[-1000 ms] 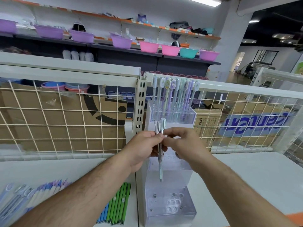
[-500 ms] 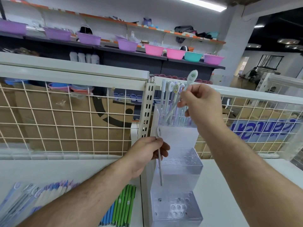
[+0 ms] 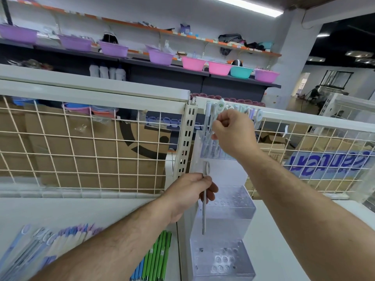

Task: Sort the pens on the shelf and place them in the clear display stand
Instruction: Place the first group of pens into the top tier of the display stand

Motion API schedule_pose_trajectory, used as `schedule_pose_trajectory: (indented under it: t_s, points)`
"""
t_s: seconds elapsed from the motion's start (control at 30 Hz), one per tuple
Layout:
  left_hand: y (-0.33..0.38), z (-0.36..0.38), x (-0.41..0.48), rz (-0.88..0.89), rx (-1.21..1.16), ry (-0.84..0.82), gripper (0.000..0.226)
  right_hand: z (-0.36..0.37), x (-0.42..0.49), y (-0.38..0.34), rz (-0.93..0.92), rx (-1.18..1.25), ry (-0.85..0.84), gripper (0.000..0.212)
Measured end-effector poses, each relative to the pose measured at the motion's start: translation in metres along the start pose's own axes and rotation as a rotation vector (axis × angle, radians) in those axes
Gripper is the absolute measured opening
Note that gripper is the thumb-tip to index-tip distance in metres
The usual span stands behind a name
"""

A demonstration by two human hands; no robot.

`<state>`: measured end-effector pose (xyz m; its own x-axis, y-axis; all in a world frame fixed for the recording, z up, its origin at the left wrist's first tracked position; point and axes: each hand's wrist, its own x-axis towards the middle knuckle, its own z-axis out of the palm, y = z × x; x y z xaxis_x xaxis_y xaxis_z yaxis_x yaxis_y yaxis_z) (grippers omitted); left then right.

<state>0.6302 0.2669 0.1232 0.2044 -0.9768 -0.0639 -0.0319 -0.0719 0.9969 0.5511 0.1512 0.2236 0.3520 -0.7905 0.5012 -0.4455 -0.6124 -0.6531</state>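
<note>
Head view, looking down over both bare forearms at a white shelf with a wire mesh back panel. The clear display stand stands on the shelf just right of the slotted upright post, stepped in three tiers with rows of holes in the tops of the lower two.

The left hand is in front of the stand's left edge, level with the middle tier. Its fingers are curled round a white pen, held near the cap end. That pen hangs nearly upright, cap up, its tip in front of the gap between the middle and bottom tiers; whether it touches the stand cannot be told.

The right hand is raised at the top tier. Its fingers pinch a round-capped pen, which tilts, cap up and to the right, its lower end down among the pens already standing in the top tier. The hand hides most of that row.

On the shelf at lower left lies a fan of pastel pens, and beside the stand a bunch of green pens next to some blue pens. Cardboard boxes sit behind the mesh, and coloured basins line the far wall shelves.
</note>
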Motion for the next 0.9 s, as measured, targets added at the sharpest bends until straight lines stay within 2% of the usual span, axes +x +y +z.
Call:
schedule_pose_trajectory:
  t_s: [0.47, 0.7, 0.77, 0.9]
  points:
    - [0.0, -0.001, 0.001, 0.008, -0.015, -0.034, 0.033, 0.006, 0.005, -0.002, -0.132, -0.211, -0.054, 0.013]
    - [0.0, -0.003, 0.001, 0.005, 0.005, -0.021, 0.036, 0.002, -0.023, 0.007, -0.047, -0.178, -0.022, 0.039]
    - [0.0, -0.003, 0.001, 0.01, 0.016, -0.021, 0.037, -0.002, -0.039, 0.014, 0.052, -0.06, -0.081, 0.04]
    - [-0.002, -0.003, 0.003, 0.03, 0.034, -0.053, 0.038, -0.01, -0.067, 0.027, 0.255, 0.165, -0.374, 0.018]
